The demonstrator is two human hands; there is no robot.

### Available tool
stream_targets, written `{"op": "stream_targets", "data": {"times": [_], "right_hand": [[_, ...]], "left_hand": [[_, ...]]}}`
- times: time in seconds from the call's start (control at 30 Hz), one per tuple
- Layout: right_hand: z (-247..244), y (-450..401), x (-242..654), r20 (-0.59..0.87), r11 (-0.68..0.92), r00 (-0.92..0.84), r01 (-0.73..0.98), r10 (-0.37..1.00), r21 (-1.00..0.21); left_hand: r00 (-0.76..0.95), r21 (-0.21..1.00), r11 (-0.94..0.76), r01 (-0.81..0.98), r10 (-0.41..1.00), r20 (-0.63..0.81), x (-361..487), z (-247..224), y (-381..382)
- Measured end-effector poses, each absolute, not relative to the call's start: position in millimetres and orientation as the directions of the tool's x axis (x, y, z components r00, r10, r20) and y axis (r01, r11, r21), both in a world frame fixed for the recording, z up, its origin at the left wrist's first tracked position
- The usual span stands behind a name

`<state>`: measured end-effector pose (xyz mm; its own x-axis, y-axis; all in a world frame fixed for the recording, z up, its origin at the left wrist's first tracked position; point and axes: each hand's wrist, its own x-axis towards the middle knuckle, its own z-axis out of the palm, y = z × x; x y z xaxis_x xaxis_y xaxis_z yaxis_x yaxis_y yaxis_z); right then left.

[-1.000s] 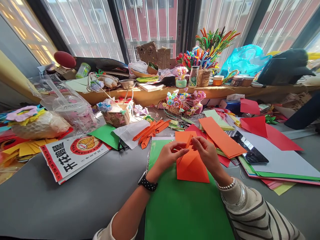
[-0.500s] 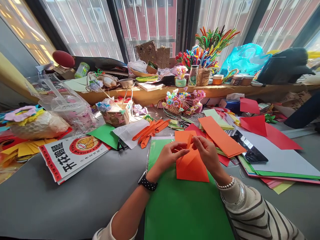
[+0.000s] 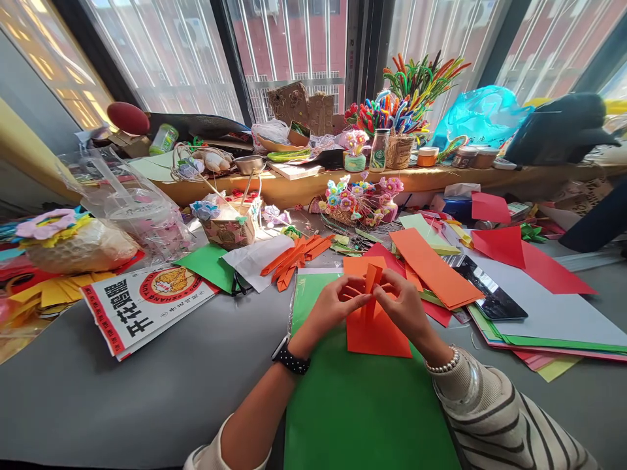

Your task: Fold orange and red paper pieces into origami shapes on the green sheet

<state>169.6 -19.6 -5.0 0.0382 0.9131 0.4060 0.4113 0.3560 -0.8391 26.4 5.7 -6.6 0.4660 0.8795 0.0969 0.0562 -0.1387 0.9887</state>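
Note:
Between my two hands a small folded strip of orange paper [image 3: 373, 279] stands upright. My left hand [image 3: 337, 301] pinches it from the left, thumb and fingers closing toward it. From the right, my right hand [image 3: 402, 301] grips it between thumb and fingers. Below lies a flat orange paper sheet [image 3: 377, 336], partly hidden by the hands, on a green sheet [image 3: 362, 411]. Beyond my left hand is a pile of folded orange paper strips [image 3: 298, 256]. Orange rectangular paper pieces [image 3: 434, 266] are stacked to the right of my right hand.
A phone [image 3: 490, 287] rests on stacked coloured paper at the right. A printed paper bag [image 3: 151, 307] lies at the left. A basket [image 3: 230, 228], crafted flowers [image 3: 360, 199] and a plastic-wrapped cup [image 3: 140, 212] stand behind. A cluttered ledge [image 3: 294, 186] runs beneath the window.
The folded orange strip has turned more upright and shows more of its length. My fingers have shifted slightly around it, and the view has moved a little.

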Motion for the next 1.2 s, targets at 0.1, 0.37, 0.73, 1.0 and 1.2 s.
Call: {"op": "stream_targets", "data": {"times": [0.1, 0.37, 0.73, 1.0, 1.2], "right_hand": [[-6.1, -18.7, 169.8, 0.423, 0.37, 0.035, 0.424, 0.906, -0.827], [-7.0, -18.1, 168.6, 0.392, 0.365, -0.018, 0.409, 0.92, -0.836], [-8.8, -18.3, 169.5, 0.327, 0.266, 0.166, 0.307, 0.93, -0.914], [-8.7, -21.1, 165.9, 0.38, 0.308, 0.094, 0.428, 0.92, -0.85], [-7.7, -22.3, 166.1, 0.531, 0.417, 0.074, 0.532, 0.844, -0.737]], "left_hand": [[0.481, 0.99, -0.132, 0.045, 0.872, 0.095, 25.9, -6.2, 5.2], [0.432, 0.988, -0.153, -0.026, 0.889, 0.149, 24.4, -6.4, 6.2], [0.329, 0.993, -0.108, 0.05, 0.941, 0.086, 25.1, -8.8, 7.3], [0.262, 0.997, -0.073, 0.017, 0.963, 0.066, 23.2, -11.4, 9.4], [0.302, 0.994, 0.085, -0.072, 0.951, -0.06, 23.5, -8.6, 8.1]]}}
